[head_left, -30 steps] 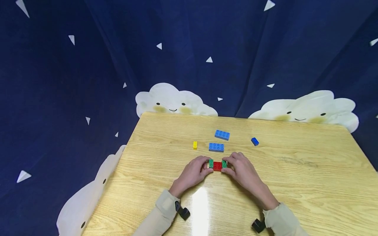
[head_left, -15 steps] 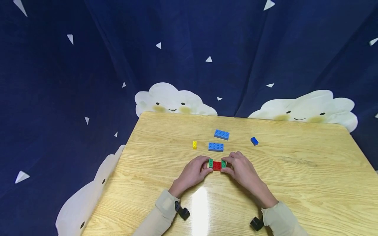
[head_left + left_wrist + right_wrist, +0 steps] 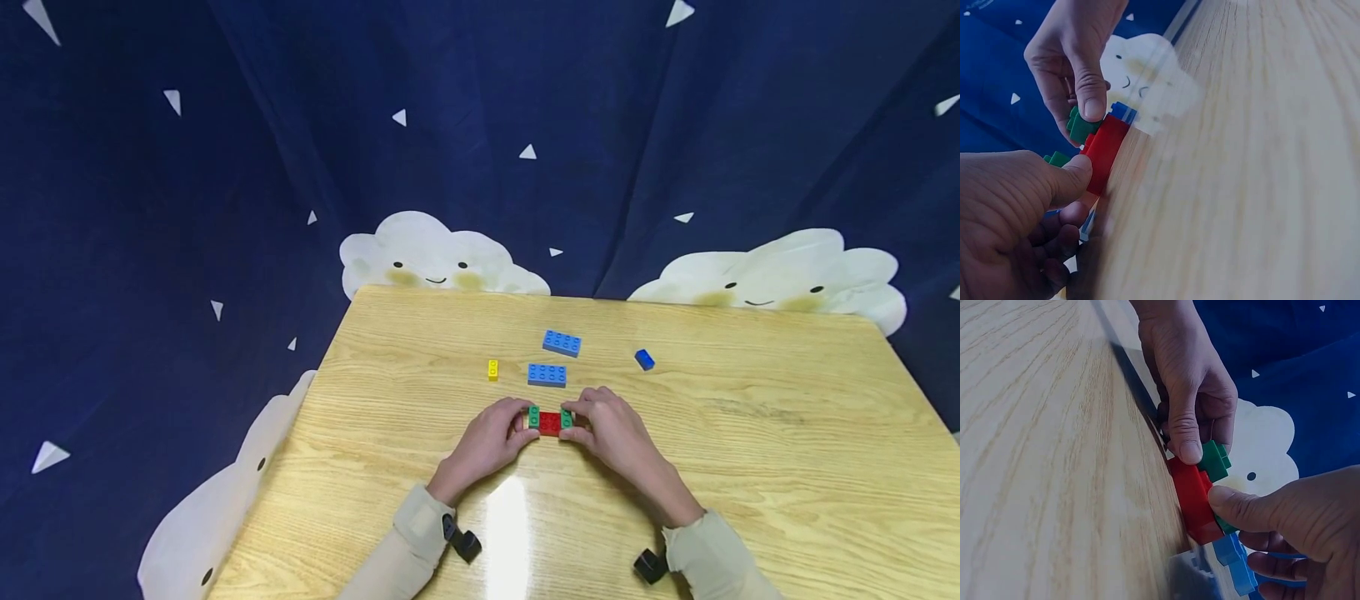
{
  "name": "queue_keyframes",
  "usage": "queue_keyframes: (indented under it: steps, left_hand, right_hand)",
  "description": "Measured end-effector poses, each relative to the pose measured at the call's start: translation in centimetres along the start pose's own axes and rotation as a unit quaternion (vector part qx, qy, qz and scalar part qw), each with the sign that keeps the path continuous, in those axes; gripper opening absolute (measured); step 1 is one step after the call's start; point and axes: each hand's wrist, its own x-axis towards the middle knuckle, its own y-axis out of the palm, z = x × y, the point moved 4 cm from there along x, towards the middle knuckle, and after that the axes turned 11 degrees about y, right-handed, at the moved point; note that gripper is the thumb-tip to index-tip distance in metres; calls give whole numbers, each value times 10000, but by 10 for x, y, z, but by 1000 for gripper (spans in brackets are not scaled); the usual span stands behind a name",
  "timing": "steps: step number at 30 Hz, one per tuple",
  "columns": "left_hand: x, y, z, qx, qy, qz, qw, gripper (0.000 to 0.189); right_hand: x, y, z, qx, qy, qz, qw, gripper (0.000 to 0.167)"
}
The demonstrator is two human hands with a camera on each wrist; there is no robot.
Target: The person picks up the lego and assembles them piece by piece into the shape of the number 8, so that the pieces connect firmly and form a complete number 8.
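Red brick (image 3: 1191, 503) looks smooth-flanked in wrist views, round-studded overhead. Left hand (image 3: 491, 433) and right hand (image 3: 613, 429) pinch green bricks (image 3: 534, 417).

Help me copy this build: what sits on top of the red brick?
A left green brick and a right green brick sit on the red brick, with red studs between; the surface beneath both is covered.

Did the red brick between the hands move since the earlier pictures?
No. Against the table, the red brick stays put; the whole view just shifted slightly.
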Motion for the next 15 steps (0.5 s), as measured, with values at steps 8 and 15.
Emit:
queue_keyframes:
  steps: [8,15]
  left_hand:
    - [0,1,1,28,50,-13,10000,43]
    - [0,1,1,45,69,-40,10000,42]
  right_hand:
    - [0,-2,1,-35,-64,48,10000,41]
    - [1,-1,-1,73,1,124,9999,42]
